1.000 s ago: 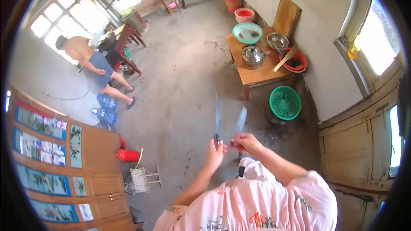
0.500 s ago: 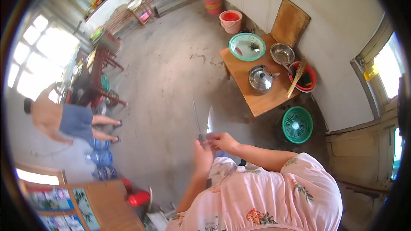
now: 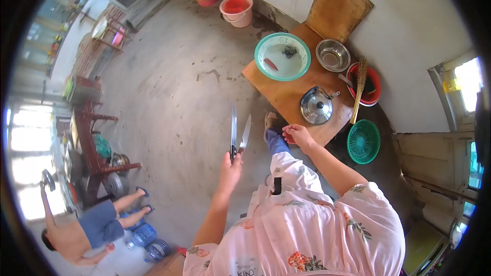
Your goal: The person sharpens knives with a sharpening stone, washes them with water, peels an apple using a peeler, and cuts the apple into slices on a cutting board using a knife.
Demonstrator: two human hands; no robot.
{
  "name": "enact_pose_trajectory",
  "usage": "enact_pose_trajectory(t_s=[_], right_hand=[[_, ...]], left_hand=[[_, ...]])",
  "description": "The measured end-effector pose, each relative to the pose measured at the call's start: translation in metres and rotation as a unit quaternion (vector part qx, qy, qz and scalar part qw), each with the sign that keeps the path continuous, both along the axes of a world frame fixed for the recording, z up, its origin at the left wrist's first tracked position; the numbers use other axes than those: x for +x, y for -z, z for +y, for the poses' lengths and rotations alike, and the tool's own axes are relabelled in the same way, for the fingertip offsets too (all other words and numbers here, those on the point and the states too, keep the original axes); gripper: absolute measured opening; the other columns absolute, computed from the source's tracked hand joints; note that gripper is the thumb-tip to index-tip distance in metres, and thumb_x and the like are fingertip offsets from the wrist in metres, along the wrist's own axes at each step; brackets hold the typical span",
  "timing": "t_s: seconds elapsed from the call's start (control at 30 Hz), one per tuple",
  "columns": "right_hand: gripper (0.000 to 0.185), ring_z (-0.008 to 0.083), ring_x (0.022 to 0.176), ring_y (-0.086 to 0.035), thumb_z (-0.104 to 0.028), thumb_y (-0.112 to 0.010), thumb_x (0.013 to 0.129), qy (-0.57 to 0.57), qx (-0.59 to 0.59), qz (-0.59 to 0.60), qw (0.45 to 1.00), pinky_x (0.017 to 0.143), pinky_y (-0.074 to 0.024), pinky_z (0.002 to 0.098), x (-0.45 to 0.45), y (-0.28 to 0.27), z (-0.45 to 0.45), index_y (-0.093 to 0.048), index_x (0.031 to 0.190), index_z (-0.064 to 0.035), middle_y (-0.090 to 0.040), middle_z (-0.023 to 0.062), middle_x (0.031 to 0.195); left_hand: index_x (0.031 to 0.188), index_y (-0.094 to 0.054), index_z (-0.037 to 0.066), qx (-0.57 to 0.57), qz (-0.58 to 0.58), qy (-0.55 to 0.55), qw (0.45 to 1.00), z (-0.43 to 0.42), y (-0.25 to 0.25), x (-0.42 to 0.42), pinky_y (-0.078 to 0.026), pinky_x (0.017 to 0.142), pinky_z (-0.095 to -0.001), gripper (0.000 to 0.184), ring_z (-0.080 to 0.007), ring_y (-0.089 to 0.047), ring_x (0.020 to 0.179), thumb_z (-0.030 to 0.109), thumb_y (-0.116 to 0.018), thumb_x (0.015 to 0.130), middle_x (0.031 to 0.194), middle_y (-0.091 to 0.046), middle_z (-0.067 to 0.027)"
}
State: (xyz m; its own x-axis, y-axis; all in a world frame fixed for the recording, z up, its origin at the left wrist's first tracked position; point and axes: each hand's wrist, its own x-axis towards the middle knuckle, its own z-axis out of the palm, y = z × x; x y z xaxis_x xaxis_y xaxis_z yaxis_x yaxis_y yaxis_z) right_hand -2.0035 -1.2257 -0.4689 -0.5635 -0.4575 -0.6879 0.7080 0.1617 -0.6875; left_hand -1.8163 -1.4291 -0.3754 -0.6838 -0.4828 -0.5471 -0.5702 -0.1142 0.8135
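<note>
Two knives are gripped together in my left hand [image 3: 230,171], blades pointing away from me. One long, narrow knife [image 3: 233,128] has a black handle; beside it the other knife [image 3: 246,132] has a broader, pointed blade and a darker reddish handle partly covered by my fingers. My right hand [image 3: 299,137] hangs at the near edge of the wooden table [image 3: 271,92], fingers loosely bent and apart, with nothing visible in them. The kettle [image 3: 316,106] on the table is the thing nearest to it. A green-rimmed basin [image 3: 282,74] there holds water, a red-handled item [image 3: 270,64] and a dark clump [image 3: 290,51].
A steel bowl [image 3: 333,55], a red basin [image 3: 375,83] and a straw brush [image 3: 360,89] sit at the table's right. A green basket [image 3: 363,141] is beside it on the floor. Buckets [image 3: 237,11] line the wall. Another person [image 3: 84,230] bends at the left near water bottles [image 3: 141,236].
My right hand has left the knives and moved right to the table edge. The two blades are now closer to parallel in my left hand. My view has turned and the table looks nearer.
</note>
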Motion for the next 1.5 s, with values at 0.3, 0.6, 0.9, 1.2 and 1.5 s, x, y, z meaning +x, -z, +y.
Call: enact_pose_trajectory(t_s=[0.3, 0.6, 0.9, 1.2, 1.5], right_hand=[[0.016, 0.0097, 0.058, -0.049, -0.015, -0.047, 0.093, -0.001, 0.008, 0.032, 0.999, 0.052, -0.0420, 0.0234, -0.237, 0.171, -0.096, -0.061, 0.092, -0.0068, -0.058, 0.0021, 0.076], [0.028, 0.0283, 0.090, -0.062, -0.028, -0.058, 0.086, -0.069, 0.387, 0.169, 0.904, 0.081, -0.0471, 0.0376, -0.388, 0.262, -0.170, -0.062, 0.101, -0.0052, -0.066, 0.0131, 0.096], [0.028, 0.0354, 0.095, -0.059, -0.026, -0.056, 0.084, -0.206, 0.353, 0.157, 0.899, 0.083, -0.0468, 0.0420, -0.409, 0.254, -0.161, -0.062, 0.102, -0.0051, -0.064, 0.0186, 0.097], [0.023, 0.0208, 0.088, -0.062, -0.018, -0.047, 0.093, 0.258, 0.055, 0.122, 0.957, 0.081, -0.0480, 0.0343, -0.389, 0.353, -0.138, -0.061, 0.107, -0.0056, -0.065, 0.0091, 0.101], [0.039, 0.0317, 0.124, -0.043, -0.016, -0.043, 0.093, 0.343, 0.258, 0.180, 0.885, 0.105, -0.0321, 0.0355, -0.383, 0.211, -0.117, -0.046, 0.128, 0.0011, -0.049, 0.0198, 0.130]], left_hand=[[0.116, -0.052, 0.004, 0.221, -0.091, 0.074, 0.968, -0.101, 0.045, -0.245, -0.040, 0.054, -0.0227, 0.027, -0.0079, -0.048, 0.061, 0.021, -0.049, 0.096, 0.074, -0.050, 0.0017], [0.113, -0.053, 0.006, 0.153, -0.169, 0.181, 0.957, -0.138, 0.107, -0.395, -0.038, 0.052, -0.0209, 0.023, -0.0057, -0.045, 0.059, 0.022, -0.049, 0.096, 0.072, -0.049, 0.0021], [0.097, -0.051, 0.005, 0.142, -0.185, 0.217, 0.948, -0.136, 0.179, -0.481, -0.035, 0.048, -0.0235, 0.016, -0.0090, -0.046, 0.054, 0.020, -0.047, 0.095, 0.066, -0.048, -0.0002], [0.089, -0.049, 0.009, 0.177, -0.246, 0.208, 0.930, -0.139, 0.246, -0.524, -0.040, 0.046, -0.0241, 0.012, -0.0102, -0.050, 0.055, 0.020, -0.048, 0.094, 0.066, -0.050, 0.0000], [0.092, -0.049, 0.009, 0.216, -0.276, 0.234, 0.907, -0.131, 0.235, -0.558, -0.043, 0.044, -0.0253, 0.013, -0.0107, -0.050, 0.054, 0.022, -0.049, 0.094, 0.066, -0.050, -0.0004]])
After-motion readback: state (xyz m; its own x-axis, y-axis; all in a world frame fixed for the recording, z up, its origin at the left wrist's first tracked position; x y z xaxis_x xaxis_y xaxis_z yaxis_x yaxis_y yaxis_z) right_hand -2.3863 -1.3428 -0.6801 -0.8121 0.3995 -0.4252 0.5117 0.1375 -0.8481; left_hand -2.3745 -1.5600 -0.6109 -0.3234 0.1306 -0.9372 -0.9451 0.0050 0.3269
